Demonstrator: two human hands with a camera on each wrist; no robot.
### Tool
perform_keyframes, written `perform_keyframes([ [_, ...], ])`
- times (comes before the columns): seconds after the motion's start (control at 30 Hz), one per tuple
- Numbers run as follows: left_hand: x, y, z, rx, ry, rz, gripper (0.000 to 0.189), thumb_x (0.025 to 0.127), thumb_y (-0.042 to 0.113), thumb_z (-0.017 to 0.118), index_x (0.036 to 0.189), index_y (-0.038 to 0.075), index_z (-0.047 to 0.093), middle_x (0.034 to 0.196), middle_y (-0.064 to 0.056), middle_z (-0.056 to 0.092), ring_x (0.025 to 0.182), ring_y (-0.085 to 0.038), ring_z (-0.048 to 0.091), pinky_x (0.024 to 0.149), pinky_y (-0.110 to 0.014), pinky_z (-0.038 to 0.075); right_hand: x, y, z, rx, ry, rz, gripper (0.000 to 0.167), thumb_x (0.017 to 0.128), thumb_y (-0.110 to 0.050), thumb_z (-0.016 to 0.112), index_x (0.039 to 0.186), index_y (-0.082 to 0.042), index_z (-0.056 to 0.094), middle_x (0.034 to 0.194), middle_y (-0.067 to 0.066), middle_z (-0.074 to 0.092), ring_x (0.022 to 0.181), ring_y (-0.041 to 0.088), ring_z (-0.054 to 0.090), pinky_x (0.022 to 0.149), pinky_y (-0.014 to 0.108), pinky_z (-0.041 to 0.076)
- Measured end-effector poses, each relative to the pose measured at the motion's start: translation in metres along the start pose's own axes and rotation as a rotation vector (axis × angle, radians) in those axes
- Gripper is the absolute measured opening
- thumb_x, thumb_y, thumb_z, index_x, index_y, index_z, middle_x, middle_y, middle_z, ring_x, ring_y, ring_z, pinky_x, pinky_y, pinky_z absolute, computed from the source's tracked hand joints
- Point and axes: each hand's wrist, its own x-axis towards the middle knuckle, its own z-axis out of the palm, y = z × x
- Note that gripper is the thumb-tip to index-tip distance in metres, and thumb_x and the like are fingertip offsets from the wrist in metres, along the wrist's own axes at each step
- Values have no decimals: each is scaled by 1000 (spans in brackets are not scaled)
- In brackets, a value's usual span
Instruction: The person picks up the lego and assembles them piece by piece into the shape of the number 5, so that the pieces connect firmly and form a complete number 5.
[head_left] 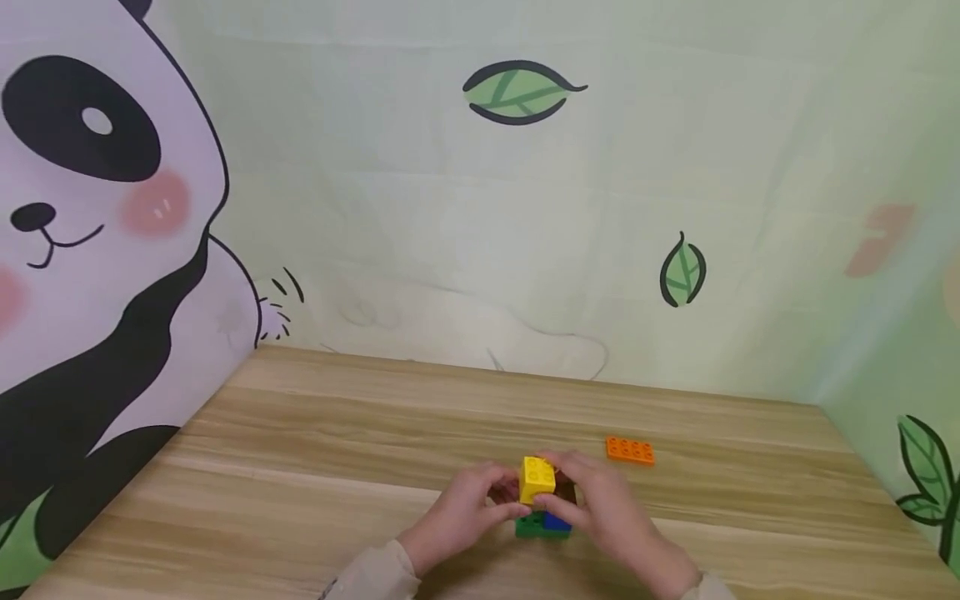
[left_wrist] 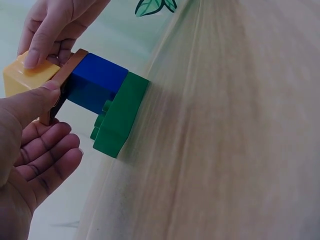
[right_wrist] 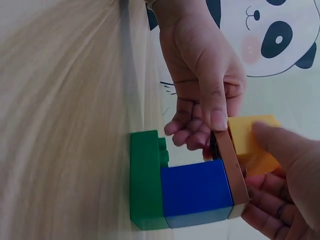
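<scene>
A small stack of toy building bricks stands on the table. At its bottom is a green brick (left_wrist: 122, 117) with bare studs at one end. On the other end sits a blue brick (right_wrist: 195, 192), topped by a thin brown brick (right_wrist: 231, 175) that juts out over the green studs. My left hand (head_left: 459, 514) pinches the jutting end of the brown brick between thumb and forefinger, its other fingers loosely bent. Between thumb and fingers, my right hand (head_left: 609, 510) holds a yellow brick (head_left: 537, 477) at the top of the brown one.
A flat orange brick (head_left: 630, 451) with several studs lies on the wooden table (head_left: 337, 417) behind my right hand. Around the table hangs a pale green cloth backdrop (head_left: 420, 217) printed with a panda and leaves.
</scene>
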Motion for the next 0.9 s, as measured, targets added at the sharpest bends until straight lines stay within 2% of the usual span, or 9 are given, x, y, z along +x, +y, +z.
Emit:
perform_keyframes([
  [0.17, 1, 2, 1, -8, -13, -31, 23, 87, 24, 70, 102, 7, 68, 91, 1, 66, 78, 0, 57, 73, -15, 50, 0, -1, 0, 19, -7, 48, 38, 84, -25, 73, 118, -11, 65, 99, -3, 68, 80, 8, 56, 73, 25, 54],
  [0.5, 2, 1, 0, -20, -23, -16, 21, 87, 20, 70, 100, 4, 67, 90, -3, 68, 78, -1, 57, 73, -16, 51, 3, 2, 3, -2, 17, -57, 37, 85, -25, 73, 118, -11, 66, 106, 0, 70, 85, 13, 62, 76, 26, 55],
  [0.7, 3, 1, 0, -33, -14, -7, 20, 86, 19, 71, 99, 4, 67, 90, -5, 69, 79, -2, 58, 74, -17, 51, 3, 4, 3, 14, 6, -54, 38, 86, -29, 71, 119, -13, 65, 106, -2, 70, 87, 13, 62, 78, 26, 54],
  [0.9, 2, 1, 1, -6, -16, 2, 22, 87, 19, 71, 101, 4, 67, 94, -5, 69, 81, -4, 60, 75, -17, 51, 2, 5, 2, 29, 2, -44, 39, 84, -28, 72, 120, -13, 65, 103, -3, 70, 84, 8, 59, 76, 28, 54],
])
